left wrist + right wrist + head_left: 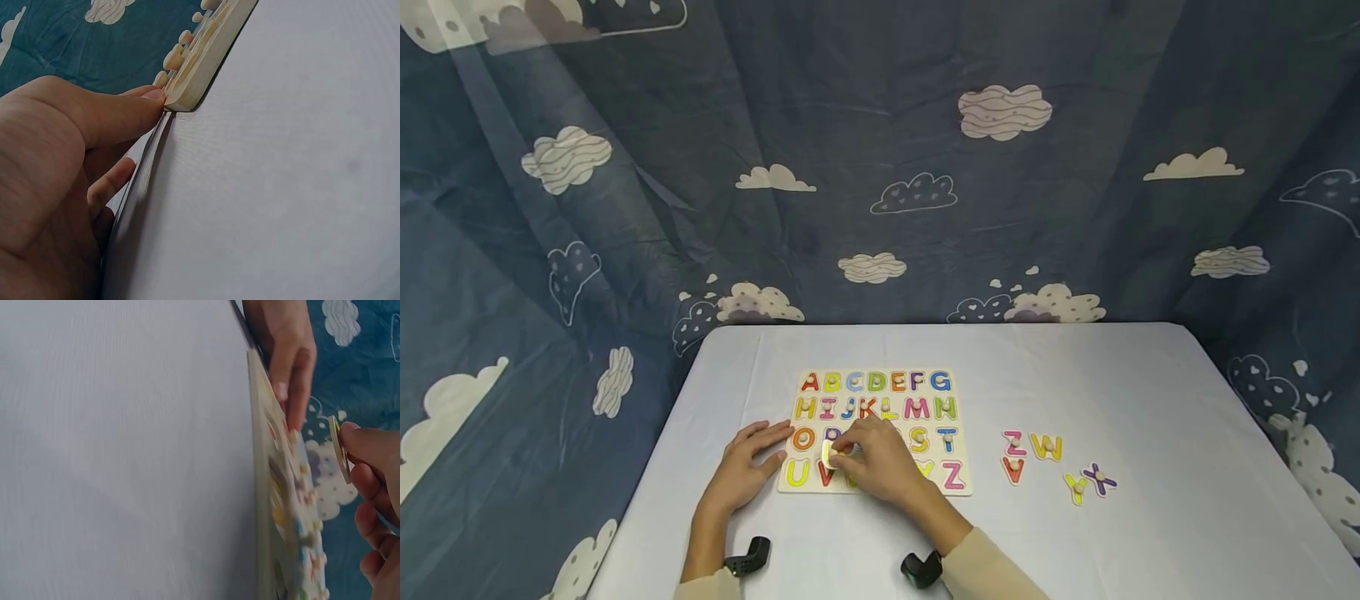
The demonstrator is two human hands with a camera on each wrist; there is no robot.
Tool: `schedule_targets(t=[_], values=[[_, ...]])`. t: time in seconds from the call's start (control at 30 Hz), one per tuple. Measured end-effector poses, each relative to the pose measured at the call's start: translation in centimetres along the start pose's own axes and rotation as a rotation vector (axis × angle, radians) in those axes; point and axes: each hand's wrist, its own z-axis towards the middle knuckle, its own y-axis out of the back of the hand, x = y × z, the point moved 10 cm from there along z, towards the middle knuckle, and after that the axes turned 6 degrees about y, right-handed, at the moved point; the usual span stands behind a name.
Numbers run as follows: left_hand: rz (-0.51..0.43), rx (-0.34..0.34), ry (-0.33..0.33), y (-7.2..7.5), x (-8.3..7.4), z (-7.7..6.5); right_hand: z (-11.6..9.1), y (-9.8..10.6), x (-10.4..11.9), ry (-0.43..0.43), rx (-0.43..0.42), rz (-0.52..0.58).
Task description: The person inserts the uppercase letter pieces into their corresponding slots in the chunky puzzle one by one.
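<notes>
A wooden alphabet puzzle board (790,489) lies on the table, with knobbed letters in its upper rows and knobless letter recesses along the bottom one. My right hand (876,458) pinches a letter puzzle piece (339,450) between thumb and fingers. That piece is held tilted above the board's lower left part, its edge towards the right wrist camera, so its letter is hard to read. At the board's left edge my left hand (747,465) rests with extended fingers. In the left wrist view its thumb (134,115) touches the board's corner.
Right of the board lie loose letter pieces: a pink Z (1013,442), a yellow W (1047,447), a red V (1012,471), a yellow Y (1077,489) and a purple X (1100,480). A cloud-patterned curtain (917,250) hangs behind the white table (1150,392).
</notes>
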Motion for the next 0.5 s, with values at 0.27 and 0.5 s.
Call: schedule_targets(t=[0.27, 0.5], values=[[0.002, 0.000, -0.074, 0.4, -0.5, 0.0, 1.1, -3.6, 1.9, 0.009, 0.043, -0.016], [0.019, -0.002, -0.087, 0.8, -0.2, -0.5, 1.2, -6.2, 3.1, 0.021, 0.057, -0.068]])
